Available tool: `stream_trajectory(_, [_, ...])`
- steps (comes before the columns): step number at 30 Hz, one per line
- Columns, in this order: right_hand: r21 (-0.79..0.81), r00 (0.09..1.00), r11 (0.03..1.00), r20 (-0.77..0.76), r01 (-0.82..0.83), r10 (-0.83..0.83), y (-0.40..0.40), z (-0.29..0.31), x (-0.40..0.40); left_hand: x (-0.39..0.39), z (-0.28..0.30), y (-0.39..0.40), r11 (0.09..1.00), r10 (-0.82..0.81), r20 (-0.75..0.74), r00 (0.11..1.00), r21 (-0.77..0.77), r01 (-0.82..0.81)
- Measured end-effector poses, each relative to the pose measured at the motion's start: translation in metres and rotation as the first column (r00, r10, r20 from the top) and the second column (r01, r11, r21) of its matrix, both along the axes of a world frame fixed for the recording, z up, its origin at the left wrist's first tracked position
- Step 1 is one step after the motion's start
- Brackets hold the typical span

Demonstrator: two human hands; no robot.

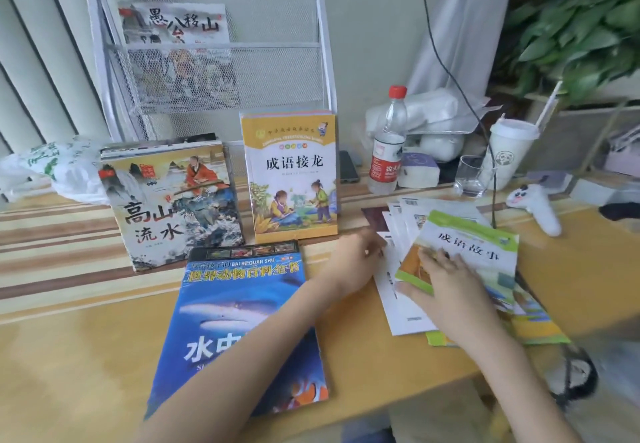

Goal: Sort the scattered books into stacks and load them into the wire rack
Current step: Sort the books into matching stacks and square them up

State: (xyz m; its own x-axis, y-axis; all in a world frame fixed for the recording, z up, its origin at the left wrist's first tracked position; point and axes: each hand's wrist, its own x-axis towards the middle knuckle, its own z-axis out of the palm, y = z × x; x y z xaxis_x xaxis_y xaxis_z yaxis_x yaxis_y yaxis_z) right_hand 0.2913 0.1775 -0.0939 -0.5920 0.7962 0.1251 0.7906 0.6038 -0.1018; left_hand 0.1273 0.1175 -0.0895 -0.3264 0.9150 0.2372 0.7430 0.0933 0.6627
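Fanned booklets (405, 220) on tabletop (381, 373): green-bordered book (485, 252) pressed under open right hand (446, 279); left hand (356, 259) laid open at their edge.

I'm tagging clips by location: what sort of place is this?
Probably a home or dorm desk by a window: a wooden desk holding children's books, a water bottle and takeaway cup, and a potted plant beside a curtain.

A: What is worn on the arms?
B: Nothing that shows. Both forearms are bare, no sleeves.
A: The left hand (349, 259) and right hand (446, 283)?
B: No gloves; rings and watch not seen.
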Motion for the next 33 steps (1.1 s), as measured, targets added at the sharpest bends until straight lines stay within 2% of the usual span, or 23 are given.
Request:
stream_trajectory(3, [0.196, 0.974, 0.980, -0.210, -0.043, 0.085, -0.015, 0.008, -0.010, 0.003, 0.005, 0.005, 0.960, 0.244, 0.057, 0.968, 0.123, -0.250])
stream_trajectory(4, [0.275, 0.938, 0.961, -0.324, -0.030, 0.122, -0.020, 0.010, -0.013, 0.006, 0.010, 0.005, 0.957, 0.260, 0.119, 0.958, 0.102, -0.272])
stream_trajectory(5, [0.369, 0.881, 0.930, -0.440, 0.001, 0.173, -0.025, 0.011, -0.015, 0.009, 0.016, 0.007, 0.963, 0.245, 0.276, 0.930, 0.040, -0.265])
stream_trajectory(6, [0.449, 0.828, 0.892, -0.518, 0.048, 0.216, -0.030, 0.012, -0.015, 0.011, 0.024, 0.009, 0.976, 0.205, 0.509, 0.836, -0.040, -0.215])
stream_trajectory(7, [0.502, 0.792, 0.861, -0.556, 0.075, 0.255, -0.036, 0.014, -0.016, 0.011, 0.031, 0.012, 0.986, 0.166, 0.730, 0.662, -0.110, -0.126])
stream_trajectory(8, [0.543, 0.778, 0.838, -0.551, 0.060, 0.301, -0.042, 0.016, -0.018, 0.009, 0.039, 0.013, 0.989, 0.141, 0.865, 0.482, -0.147, -0.026])
stream_trajectory(9, [0.573, 0.772, 0.819, -0.516, -0.010, 0.371, -0.046, 0.014, -0.020, 0.007, 0.043, 0.013, 0.988, 0.114, 0.927, 0.357, -0.143, 0.057])
stream_trajectory(10, [0.578, 0.756, 0.807, -0.474, -0.120, 0.452, -0.048, 0.013, -0.022, 0.006, 0.045, 0.012, 0.989, 0.096, 0.944, 0.316, -0.127, 0.081])
stream_trajectory(12, [0.458, 0.695, 0.839, -0.501, -0.293, 0.516, -0.050, 0.012, -0.024, 0.002, 0.042, 0.009, 0.997, 0.072, 0.927, 0.368, -0.074, -0.008])
stream_trajectory(14, [0.267, 0.680, 0.927, -0.630, -0.265, 0.376, -0.043, 0.013, -0.022, -0.006, 0.036, 0.003, 0.994, -0.038, 0.917, 0.397, 0.074, -0.076])
stream_trajectory(16, [0.197, 0.661, 0.977, -0.722, -0.087, 0.204, -0.029, 0.017, -0.024, -0.019, 0.039, -0.005, 0.960, -0.203, 0.895, 0.398, 0.261, -0.097])
stream_trajectory(17, [0.098, 0.614, 0.992, -0.779, -0.082, 0.128, -0.021, 0.022, -0.029, -0.027, 0.044, -0.009, 0.931, -0.263, 0.864, 0.430, 0.345, -0.123])
stream_trajectory(19, [-0.124, 0.487, 0.965, -0.873, -0.233, 0.006, -0.010, 0.037, -0.049, -0.045, 0.059, -0.017, 0.868, -0.282, 0.788, 0.547, 0.453, -0.204])
stream_trajectory(20, [-0.159, 0.456, 0.943, -0.890, -0.292, -0.009, -0.006, 0.045, -0.063, -0.054, 0.067, -0.021, 0.838, -0.255, 0.749, 0.611, 0.487, -0.247])
stream_trajectory(22, [-0.085, 0.482, 0.954, -0.873, -0.287, 0.067, 0.006, 0.055, -0.096, -0.072, 0.078, -0.027, 0.778, -0.128, 0.661, 0.739, 0.529, -0.339])
stream_trajectory(24, [-0.009, 0.546, 0.976, -0.830, -0.217, 0.114, 0.014, 0.057, -0.127, -0.092, 0.080, -0.033, 0.737, 0.117, 0.537, 0.835, 0.517, -0.436])
stream_trajectory(25, [-0.006, 0.584, 0.979, -0.804, -0.203, 0.116, 0.016, 0.053, -0.140, -0.101, 0.077, -0.036, 0.729, 0.259, 0.454, 0.853, 0.487, -0.480])
stream_trajectory(27, [-0.031, 0.652, 0.978, -0.749, -0.207, 0.114, 0.016, 0.038, -0.160, -0.116, 0.063, -0.040, 0.719, 0.499, 0.255, 0.828, 0.411, -0.560])
stream_trajectory(29, [-0.043, 0.693, 0.981, -0.713, -0.189, 0.103, 0.015, 0.019, -0.170, -0.122, 0.042, -0.042, 0.689, 0.621, 0.122, 0.775, 0.386, -0.613])
stream_trajectory(33, [-0.004, 0.703, 0.993, -0.707, -0.116, 0.079, 0.013, 0.000, -0.171, -0.114, 0.014, -0.037, 0.602, 0.667, 0.119, 0.735, 0.494, -0.627])
